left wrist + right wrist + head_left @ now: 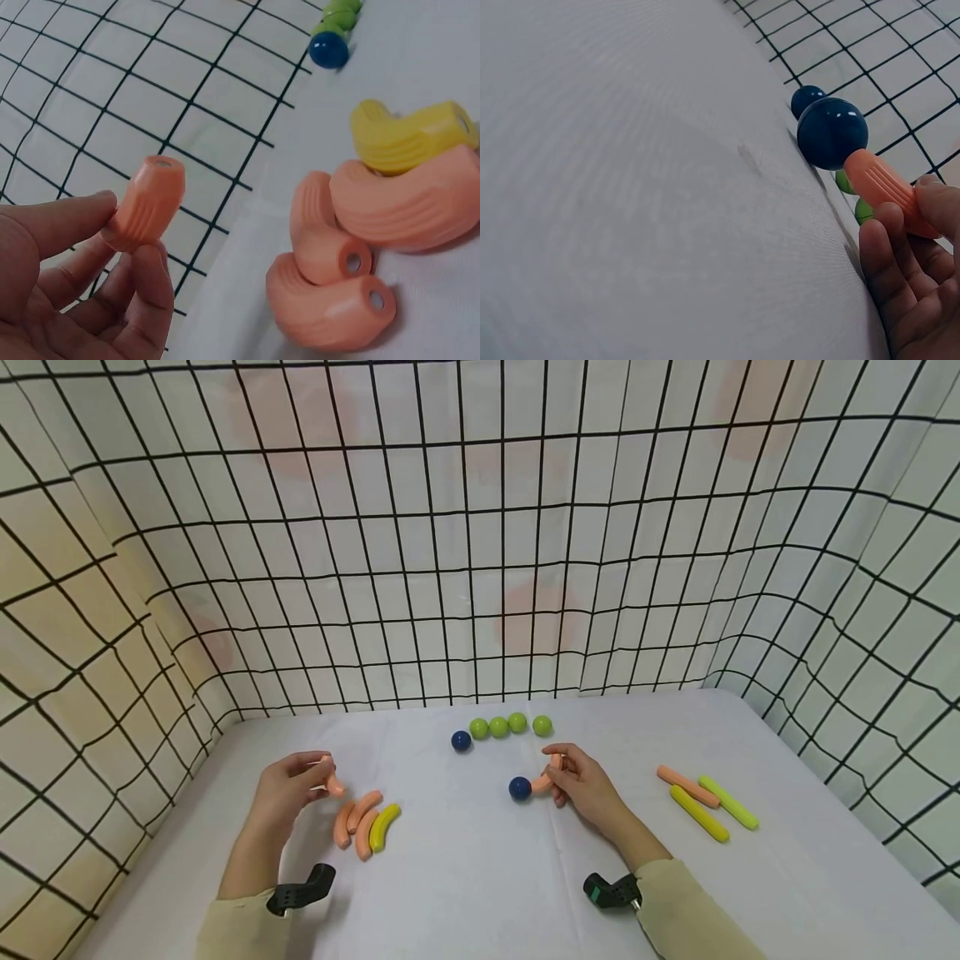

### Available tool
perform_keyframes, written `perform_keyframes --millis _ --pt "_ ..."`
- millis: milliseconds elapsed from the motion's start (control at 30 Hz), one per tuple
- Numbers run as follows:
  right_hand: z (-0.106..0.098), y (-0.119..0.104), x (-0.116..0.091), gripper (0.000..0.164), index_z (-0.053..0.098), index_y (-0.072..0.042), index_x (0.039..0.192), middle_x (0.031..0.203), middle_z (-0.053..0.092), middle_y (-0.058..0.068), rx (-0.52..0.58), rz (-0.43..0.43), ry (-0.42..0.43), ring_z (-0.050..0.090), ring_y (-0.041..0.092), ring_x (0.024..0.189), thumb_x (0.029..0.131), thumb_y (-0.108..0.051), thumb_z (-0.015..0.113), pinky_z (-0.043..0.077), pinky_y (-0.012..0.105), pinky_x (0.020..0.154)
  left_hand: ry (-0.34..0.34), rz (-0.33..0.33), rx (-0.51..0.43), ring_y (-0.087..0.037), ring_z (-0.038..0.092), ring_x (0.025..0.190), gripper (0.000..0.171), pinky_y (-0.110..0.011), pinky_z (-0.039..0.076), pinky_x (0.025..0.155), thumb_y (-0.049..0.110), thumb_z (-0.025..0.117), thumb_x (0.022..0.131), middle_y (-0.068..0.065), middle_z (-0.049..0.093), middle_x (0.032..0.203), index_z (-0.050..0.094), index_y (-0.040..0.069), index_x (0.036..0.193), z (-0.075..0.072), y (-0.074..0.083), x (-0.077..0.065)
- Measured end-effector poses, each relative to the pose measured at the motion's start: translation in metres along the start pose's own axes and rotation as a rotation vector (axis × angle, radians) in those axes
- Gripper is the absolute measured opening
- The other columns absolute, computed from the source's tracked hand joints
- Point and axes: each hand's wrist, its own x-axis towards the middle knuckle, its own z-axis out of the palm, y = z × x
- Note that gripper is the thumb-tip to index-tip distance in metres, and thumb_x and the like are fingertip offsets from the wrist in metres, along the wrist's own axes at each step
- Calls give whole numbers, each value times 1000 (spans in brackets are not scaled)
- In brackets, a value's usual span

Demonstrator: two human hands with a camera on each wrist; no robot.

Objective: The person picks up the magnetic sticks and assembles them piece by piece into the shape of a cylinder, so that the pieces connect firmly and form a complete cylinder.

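Observation:
Between thumb and fingers my left hand point(288, 785) pinches a curved orange magnetic rod point(152, 199), raised above the table with a silvery disc showing in its upper end. Just right of that hand lie several curved orange rods point(342, 823) and a curved yellow rod point(385, 827), side by side. My right hand point(588, 789) holds another curved orange rod point(885, 184) by one end. At its other end sits a dark blue ball point(520, 788), touching the rod's tip and pointing left toward the table's middle.
At the back, a second dark blue ball point(461, 741) stands beside a row of several green balls point(498, 727). Straight rods in orange point(687, 786), yellow point(699, 813) and green point(728, 802) lie at the right. A black grid-patterned white curtain point(480, 552) surrounds the white table point(465, 893).

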Motion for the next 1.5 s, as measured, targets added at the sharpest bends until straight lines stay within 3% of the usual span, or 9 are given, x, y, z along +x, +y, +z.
perform_keyframes --millis 300,667,967,1100,1233,1500 --pt "0 2 2 43 38 0 137 87 60 7 51 44 28 58 13 63 101 -12 59 54 26 59 -14 -42 -49 -12 68 79 55 -25 59 71 36 67 96 -16 65 128 49 6 139 12 5 -2" --pt "-1 4 2 46 31 -3 132 83 62 8 102 50 20 59 14 58 100 -15 61 54 27 54 -5 -33 -115 -13 65 84 48 -25 60 74 31 68 96 -6 62 105 48 2 128 29 9 -5" --pt "-1 4 5 40 35 -1 132 89 59 10 96 70 53 61 15 64 101 -11 57 57 29 58 -42 -36 -91 -16 64 92 51 -23 58 77 38 68 94 -6 62 105 49 4 127 40 14 -7" --pt "-1 4 4 40 36 0 132 94 57 11 91 63 62 62 15 67 100 -10 58 58 30 59 -59 -32 -83 -16 64 88 49 -23 58 76 36 69 94 -8 60 108 50 4 125 45 15 -8" --pt "-1 4 3 43 36 1 133 97 57 11 93 52 56 63 15 70 99 -10 60 59 30 61 -72 -30 -117 -16 65 80 44 -26 60 74 30 69 95 -10 58 109 49 3 124 52 16 -9" --pt "-3 2 3 43 37 0 134 98 55 8 113 60 68 64 15 72 99 -9 60 60 30 64 -137 -27 -198 -16 68 82 40 -27 60 74 24 69 95 -11 60 111 50 4 123 68 22 -12"
